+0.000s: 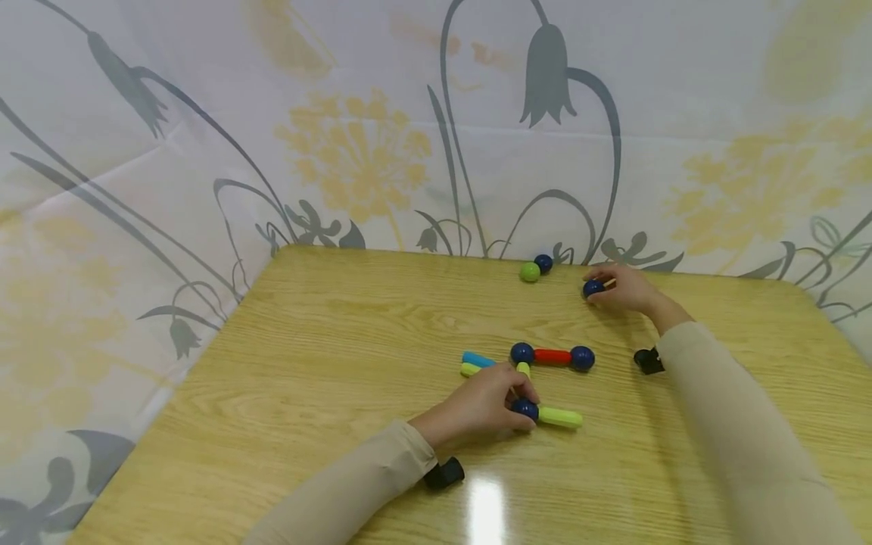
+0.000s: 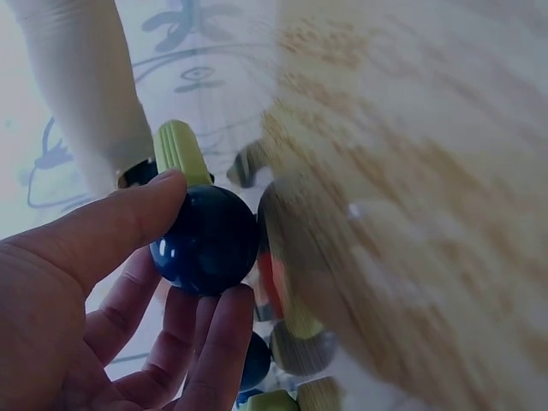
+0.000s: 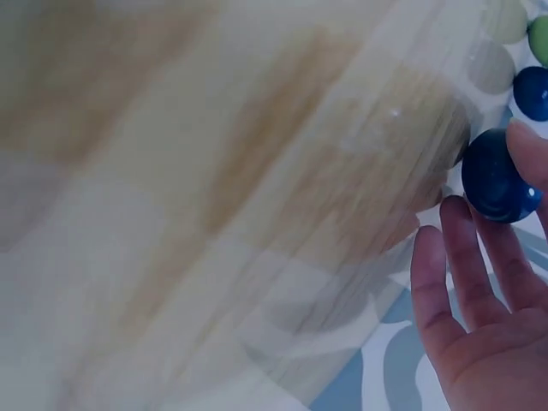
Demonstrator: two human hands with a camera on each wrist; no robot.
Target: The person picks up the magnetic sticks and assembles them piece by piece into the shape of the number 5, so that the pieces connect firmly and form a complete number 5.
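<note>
My left hand (image 1: 480,405) pinches a dark blue ball (image 2: 208,241) between thumb and fingers. A yellow-green rod (image 1: 561,417) sticks out from that ball to the right. Just behind lies a joined piece: a blue ball (image 1: 522,353), a red rod (image 1: 552,356) and another blue ball (image 1: 582,358), with a short yellow-green rod (image 1: 523,369) pointing toward my left hand. Toward the back right, my right hand (image 1: 623,290) grips a separate blue ball (image 3: 497,178) with thumb and fingertips. The other fingers of this hand spread below the ball in the right wrist view.
Left of the joined piece, a light blue rod (image 1: 478,359) and a yellow-green rod (image 1: 469,369) lie partly behind my left hand. A green ball (image 1: 530,272) and a blue ball (image 1: 543,263) sit together at the table's back edge, before a flower-patterned cloth (image 1: 381,151).
</note>
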